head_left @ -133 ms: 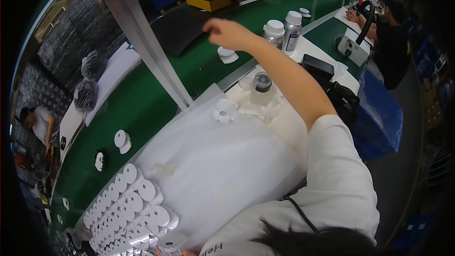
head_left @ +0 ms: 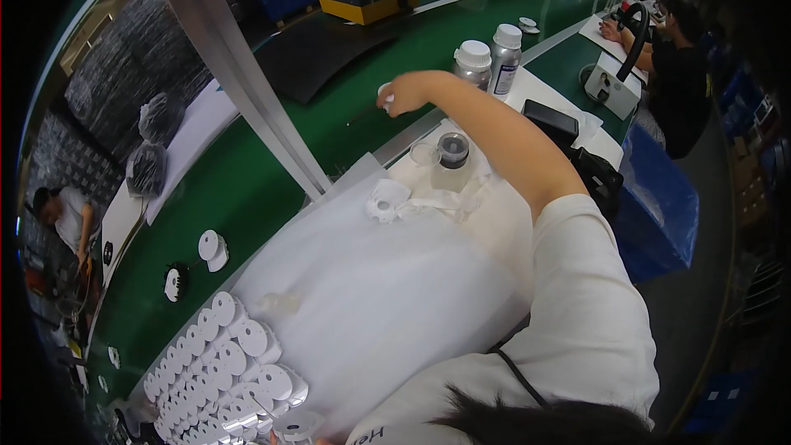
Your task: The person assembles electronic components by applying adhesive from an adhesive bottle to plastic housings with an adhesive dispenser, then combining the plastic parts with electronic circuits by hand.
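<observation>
My right hand (head_left: pixel 405 94) reaches over the green conveyor belt, its fingers closed around a white plastic part (head_left: pixel 384 91) that they mostly cover. A thin dark rod or wire shows beside it on the belt. At the lower edge only fingertips of my left hand (head_left: pixel 325 442) show, gripping another white round part (head_left: pixel 298 423). Beside that hand, several rows of white disc-topped parts (head_left: pixel 232 358) stand close together on the table. A loose white part with a hole (head_left: pixel 387 200) lies on the white sheet (head_left: pixel 362 280), next to crumpled translucent material.
A jar with a dark lid (head_left: pixel 453 151) and two white-capped metal bottles (head_left: pixel 505 58) stand under and beside my right arm. A metal post (head_left: pixel 247 82) rises at the table's edge. More parts (head_left: pixel 213 250) sit on the green belt (head_left: pixel 272 165). A person (head_left: pixel 682 58) works at right.
My right hand has come down and slightly right onto the white part on the belt, closing its fingers around it. The left hand stays at the lower edge with its part.
</observation>
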`<state>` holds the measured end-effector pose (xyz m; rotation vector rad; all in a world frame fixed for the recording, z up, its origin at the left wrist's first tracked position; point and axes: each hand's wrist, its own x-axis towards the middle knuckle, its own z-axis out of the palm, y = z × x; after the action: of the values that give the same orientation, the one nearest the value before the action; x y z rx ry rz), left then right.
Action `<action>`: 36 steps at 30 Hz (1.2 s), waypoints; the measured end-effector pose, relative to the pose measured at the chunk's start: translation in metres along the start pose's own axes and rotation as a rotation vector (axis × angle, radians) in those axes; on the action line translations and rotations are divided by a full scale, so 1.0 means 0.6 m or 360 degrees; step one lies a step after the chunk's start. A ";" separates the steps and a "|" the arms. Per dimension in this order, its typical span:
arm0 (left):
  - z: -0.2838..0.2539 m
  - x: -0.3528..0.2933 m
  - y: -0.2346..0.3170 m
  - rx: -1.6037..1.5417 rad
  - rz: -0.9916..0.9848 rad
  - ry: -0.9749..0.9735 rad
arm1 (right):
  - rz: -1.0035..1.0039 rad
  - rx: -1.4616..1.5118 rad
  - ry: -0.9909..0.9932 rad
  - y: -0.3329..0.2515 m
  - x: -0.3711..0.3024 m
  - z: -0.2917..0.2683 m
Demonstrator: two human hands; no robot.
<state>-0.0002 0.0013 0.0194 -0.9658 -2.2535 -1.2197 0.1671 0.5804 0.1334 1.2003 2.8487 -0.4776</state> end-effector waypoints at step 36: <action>0.017 -0.012 0.014 -0.0477 -0.0172 -0.0230 | -0.0942 -0.0664 0.0934 -0.118 -0.336 -0.125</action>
<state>0.0107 0.0101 0.0142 -1.0812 -2.3002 -1.6179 0.2677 0.4142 0.2504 0.4583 3.5069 0.5628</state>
